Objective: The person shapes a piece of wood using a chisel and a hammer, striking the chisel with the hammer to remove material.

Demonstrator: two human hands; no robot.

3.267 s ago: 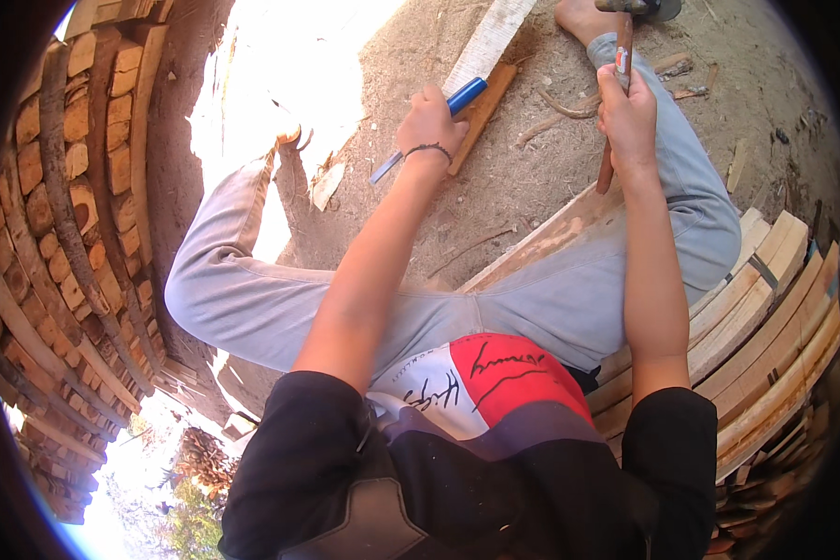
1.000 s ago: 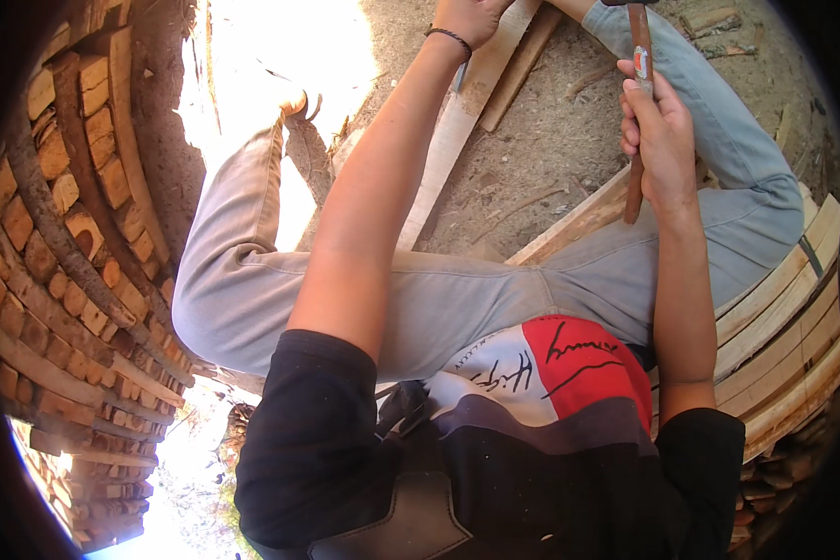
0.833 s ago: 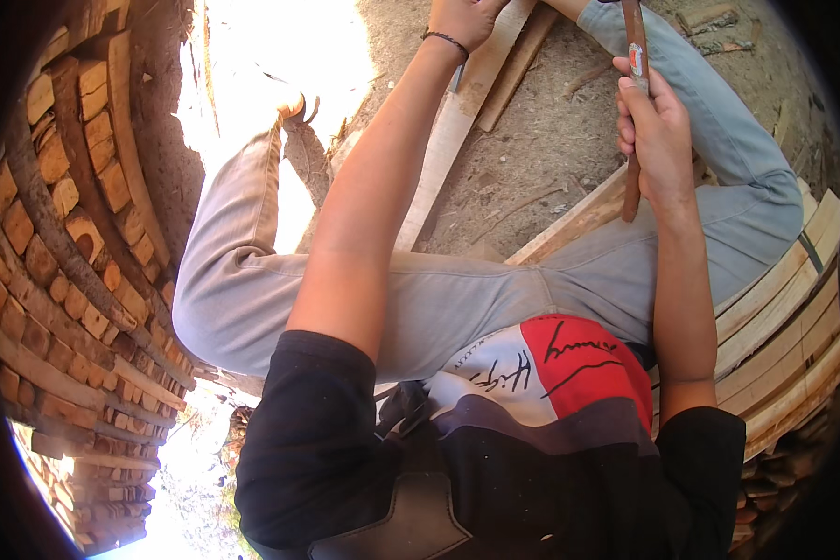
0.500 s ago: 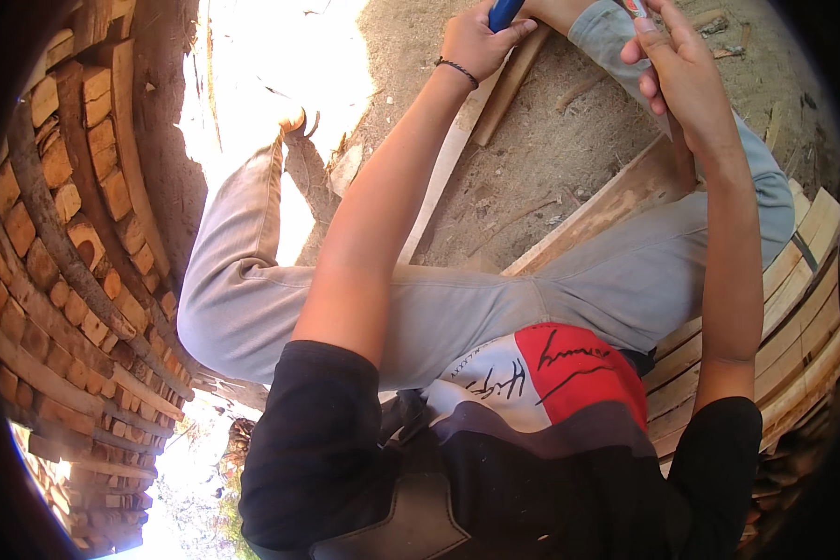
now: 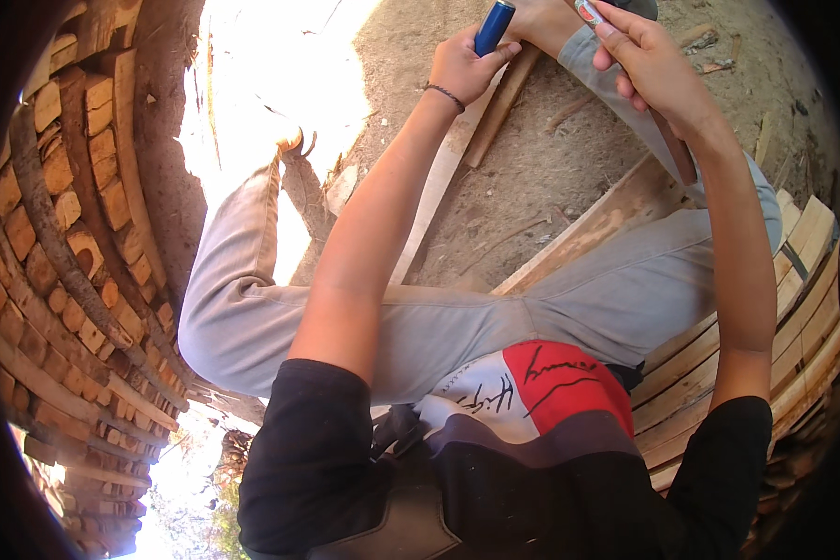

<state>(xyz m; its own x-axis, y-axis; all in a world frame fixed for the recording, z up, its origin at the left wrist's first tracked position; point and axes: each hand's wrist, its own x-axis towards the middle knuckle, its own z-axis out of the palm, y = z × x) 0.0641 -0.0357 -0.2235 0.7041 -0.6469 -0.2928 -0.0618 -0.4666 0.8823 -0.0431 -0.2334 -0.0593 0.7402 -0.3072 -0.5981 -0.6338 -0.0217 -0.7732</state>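
Observation:
At the top middle, my left hand (image 5: 465,67) is closed around a slim, smooth blue cylinder (image 5: 495,26) with a pale rim at its upper end. Its kind is not clear. To the right, my right hand (image 5: 653,70) pinches a small silvery piece (image 5: 590,13) bearing a red and white label, its far end cut off by the picture's edge. A brown bar like a wooden handle (image 5: 674,149) sticks out below that hand toward my wrist. Whether it joins the labelled piece is hidden by the palm. The two hands are apart.
My legs in grey trousers (image 5: 420,327) spread over sandy ground (image 5: 532,159). Wooden boards (image 5: 597,219) and a narrow brown stick (image 5: 504,107) lie between them. Stacked timber (image 5: 84,247) rises at the left. Pale slats (image 5: 784,308) lie under me at the right.
Both hands have come slightly nearer to me, the right one also leftward. More of the blue cylinder and the labelled piece now shows.

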